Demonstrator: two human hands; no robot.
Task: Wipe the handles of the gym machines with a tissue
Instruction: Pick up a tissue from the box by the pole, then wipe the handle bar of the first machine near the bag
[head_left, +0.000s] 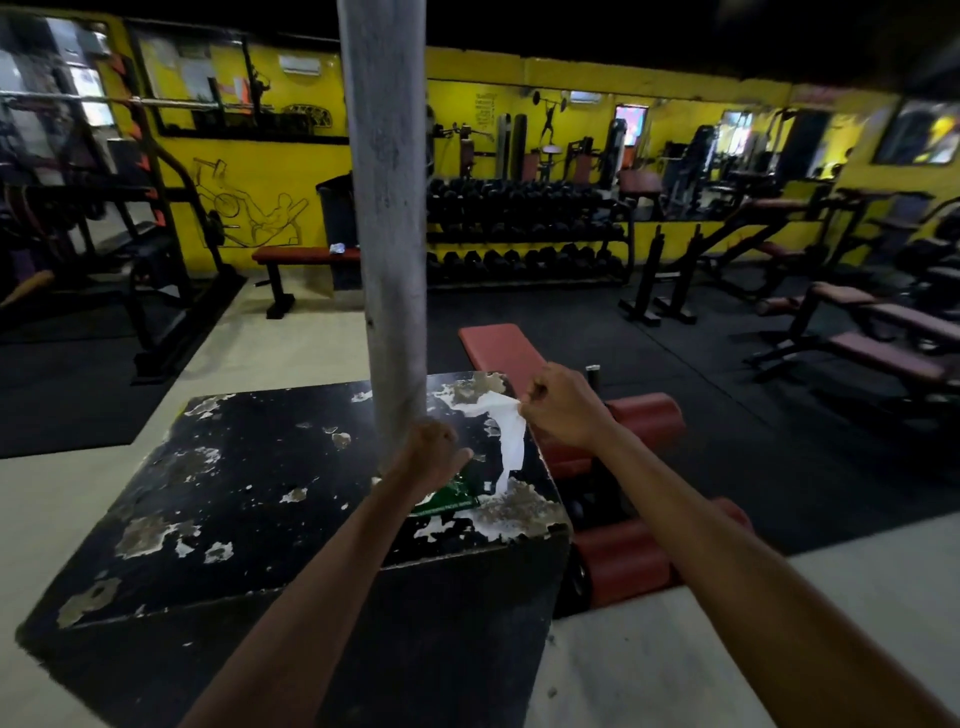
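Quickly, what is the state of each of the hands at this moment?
Left hand: presses on the green tissue packet, fingers hidden, so open or closed cannot be told.
Right hand: closed, pinching the white tissue.

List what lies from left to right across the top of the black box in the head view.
Left hand on the green tissue pack → white tissue → right hand pinching the tissue's upper end.

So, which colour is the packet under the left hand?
Green, with white print; the head view shows the packet below the left hand.
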